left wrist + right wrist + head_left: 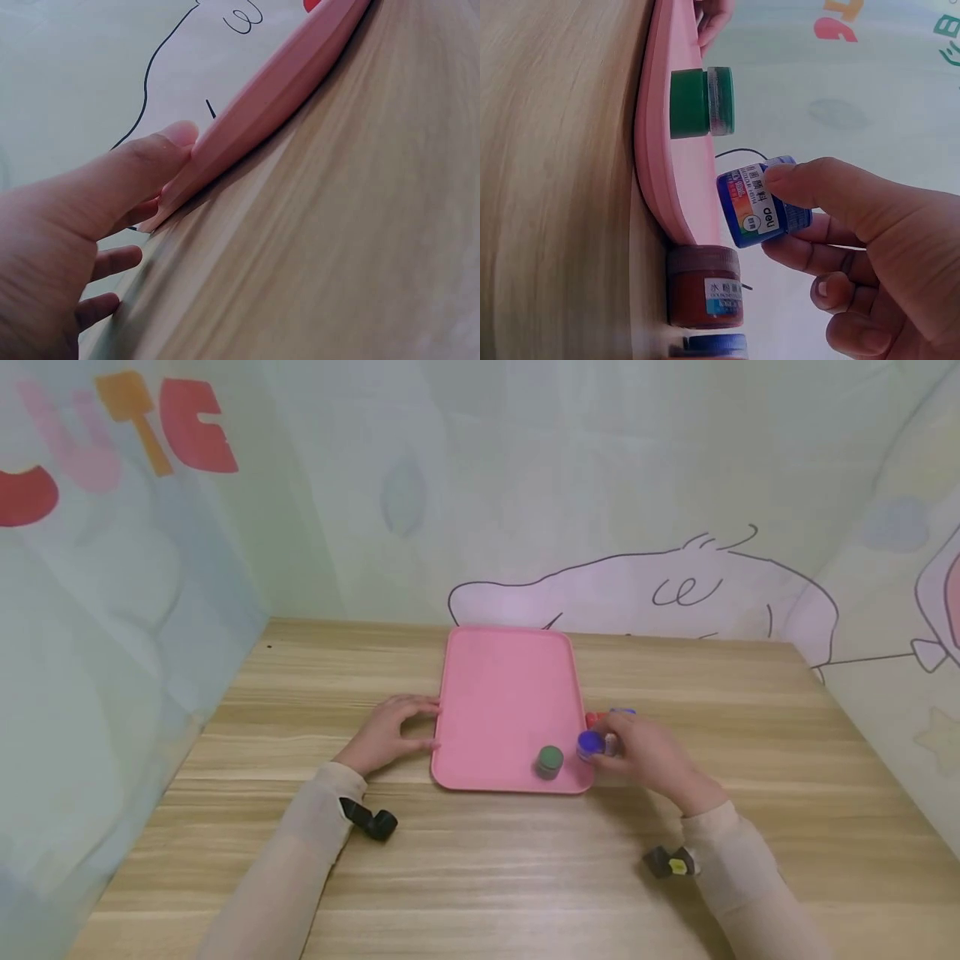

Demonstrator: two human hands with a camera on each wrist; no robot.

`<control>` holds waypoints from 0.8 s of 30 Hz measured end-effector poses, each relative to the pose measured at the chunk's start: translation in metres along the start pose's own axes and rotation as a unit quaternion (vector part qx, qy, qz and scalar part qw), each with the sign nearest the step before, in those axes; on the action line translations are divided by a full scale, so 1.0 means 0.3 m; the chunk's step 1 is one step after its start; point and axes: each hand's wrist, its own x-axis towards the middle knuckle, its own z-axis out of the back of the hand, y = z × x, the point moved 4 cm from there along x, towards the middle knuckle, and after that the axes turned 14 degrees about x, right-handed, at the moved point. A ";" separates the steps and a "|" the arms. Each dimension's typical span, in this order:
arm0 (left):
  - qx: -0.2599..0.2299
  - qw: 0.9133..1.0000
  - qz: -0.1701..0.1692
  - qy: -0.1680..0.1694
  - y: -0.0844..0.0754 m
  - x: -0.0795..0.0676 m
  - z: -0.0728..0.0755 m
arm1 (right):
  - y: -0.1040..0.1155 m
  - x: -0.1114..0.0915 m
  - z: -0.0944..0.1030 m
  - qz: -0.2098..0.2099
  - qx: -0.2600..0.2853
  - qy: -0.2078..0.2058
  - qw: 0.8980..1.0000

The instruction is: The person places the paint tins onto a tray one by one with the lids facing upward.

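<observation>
My right hand [648, 756] pinches a small blue paint jar [754, 202] between thumb and fingers, over the near right corner of the pink tray [506, 693]. The jar is tilted in the right wrist view, its label facing the camera. A green paint jar [550, 762] stands upright on the tray, just left of the blue one. At the tray's left side, my left hand [386, 731] touches the rim with its thumb and fingertips, the fingers spread and relaxed.
Right of the tray stand a dark red paint jar [705, 292] and another jar with a blue lid [717, 343], partly hidden by my right hand in the head view. The wooden table [480, 877] meets a printed cloth wall [360, 485] at the back.
</observation>
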 end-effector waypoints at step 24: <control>-0.003 1.000 0.002 -0.003 0.000 0.000 -0.002 | 0.003 0.111 -0.073 -0.030 0.060 0.012 0.998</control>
